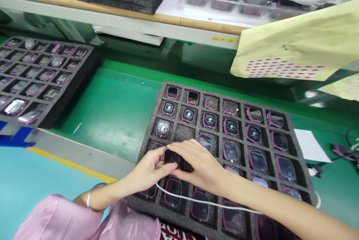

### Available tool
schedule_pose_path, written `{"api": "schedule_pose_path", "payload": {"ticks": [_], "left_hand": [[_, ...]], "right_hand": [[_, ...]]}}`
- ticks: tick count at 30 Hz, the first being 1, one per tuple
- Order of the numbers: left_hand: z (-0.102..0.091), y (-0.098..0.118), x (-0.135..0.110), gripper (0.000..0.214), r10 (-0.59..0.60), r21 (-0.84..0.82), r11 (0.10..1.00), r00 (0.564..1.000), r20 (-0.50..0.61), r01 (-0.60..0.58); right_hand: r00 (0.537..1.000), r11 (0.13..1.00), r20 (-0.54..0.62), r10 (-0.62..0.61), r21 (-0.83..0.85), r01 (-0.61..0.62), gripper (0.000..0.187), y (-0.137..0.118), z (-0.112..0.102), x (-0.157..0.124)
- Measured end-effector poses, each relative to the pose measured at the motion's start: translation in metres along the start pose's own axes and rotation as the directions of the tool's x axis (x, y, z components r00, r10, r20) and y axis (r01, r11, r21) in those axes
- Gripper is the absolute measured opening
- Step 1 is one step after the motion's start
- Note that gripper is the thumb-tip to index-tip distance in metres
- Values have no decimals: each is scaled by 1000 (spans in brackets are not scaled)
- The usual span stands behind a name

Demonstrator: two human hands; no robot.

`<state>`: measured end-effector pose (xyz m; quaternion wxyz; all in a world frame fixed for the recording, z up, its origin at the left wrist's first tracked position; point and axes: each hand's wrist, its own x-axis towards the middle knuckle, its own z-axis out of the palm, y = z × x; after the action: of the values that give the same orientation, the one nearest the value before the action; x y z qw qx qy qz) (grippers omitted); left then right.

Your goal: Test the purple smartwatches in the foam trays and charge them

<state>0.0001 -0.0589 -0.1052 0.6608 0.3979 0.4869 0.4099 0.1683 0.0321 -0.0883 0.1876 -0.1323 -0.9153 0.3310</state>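
Both hands meet over the near left part of a dark foam tray (pixel 300 146) whose cells hold several pink-framed smartwatch bodies. My left hand (pixel 147 170) pinches one watch body (pixel 171 156) by its left side, thumb on top. My right hand (pixel 200 165) covers the watch's right side with curled fingers. A thin white cable (pixel 202 201) runs from under the hands across the tray to the right, beneath my right forearm. One cell (pixel 184 133) just beyond the hands stands empty.
A second foam tray (pixel 84 71) of watches sits at the far left on the green belt (pixel 117 109). A yellow sheet with red stickers (pixel 283 68) hangs at the upper right. White paper (pixel 311 145) and dark cables (pixel 340 151) lie right of the tray. A shelf above holds foam slabs.
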Motion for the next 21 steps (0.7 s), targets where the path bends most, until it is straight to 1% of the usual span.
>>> {"api": "schedule_pose_path", "payload": {"ticks": [5,9,16,21], "left_hand": [[0,2,0,27,-11,26,1000,1000,4,11],[-1,2,0,27,-3,48,999,1000,7,2],[-2,2,1,30,1,60,998,1000,5,-1],[-1,2,0,26,-7,74,997,1000,-2,7]], "right_hand": [[998,995,-50,41,93,-37,40,3,6,0],[995,988,-72,63,145,-52,43,3,6,1],[993,984,-70,98,157,-86,41,3,7,0],[994,989,-61,86,124,-78,43,1,7,-1]]}}
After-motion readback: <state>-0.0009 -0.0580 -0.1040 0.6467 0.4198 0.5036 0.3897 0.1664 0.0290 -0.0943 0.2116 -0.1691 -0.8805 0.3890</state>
